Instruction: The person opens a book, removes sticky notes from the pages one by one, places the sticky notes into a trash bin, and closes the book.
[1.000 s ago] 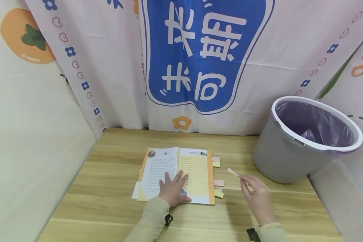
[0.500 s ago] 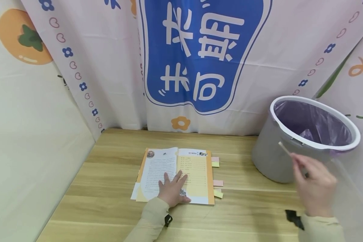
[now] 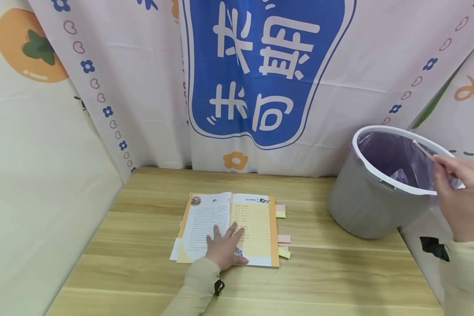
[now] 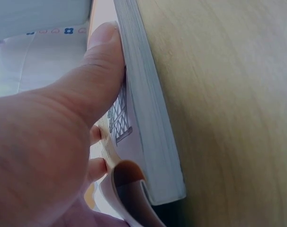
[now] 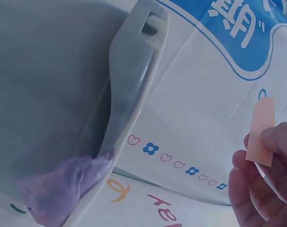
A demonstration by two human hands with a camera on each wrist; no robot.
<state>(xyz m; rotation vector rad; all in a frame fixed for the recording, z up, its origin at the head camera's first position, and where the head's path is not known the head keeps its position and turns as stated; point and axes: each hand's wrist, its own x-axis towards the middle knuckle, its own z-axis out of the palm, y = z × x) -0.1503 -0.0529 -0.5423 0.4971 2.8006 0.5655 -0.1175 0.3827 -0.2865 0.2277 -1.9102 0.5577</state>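
Note:
An open book (image 3: 256, 219) lies on the wooden table, with pink and yellow sticky tabs (image 3: 284, 239) jutting from its right edge. My left hand (image 3: 225, 250) rests on its lower middle, fingers spread; in the left wrist view the thumb (image 4: 103, 56) presses the page beside the thick page edge. My right hand (image 3: 466, 193) pinches a pink sticky tab (image 5: 262, 130) between thumb and fingers. In the head view that hand is at the right rim of the grey trash bin (image 3: 363, 202), and the tab (image 3: 422, 150) appears over the bin's opening.
A purple bag (image 3: 430, 162) lines the bin, which has a white rim and stands at the table's back right. Behind the wooden table (image 3: 158, 184) hangs a printed cloth (image 3: 253, 74) with a blue panel. White cloth also covers both sides.
My right hand has travelled right and up from beside the book to the bin, still pinching the pink tab. The left hand and the book have stayed in place.

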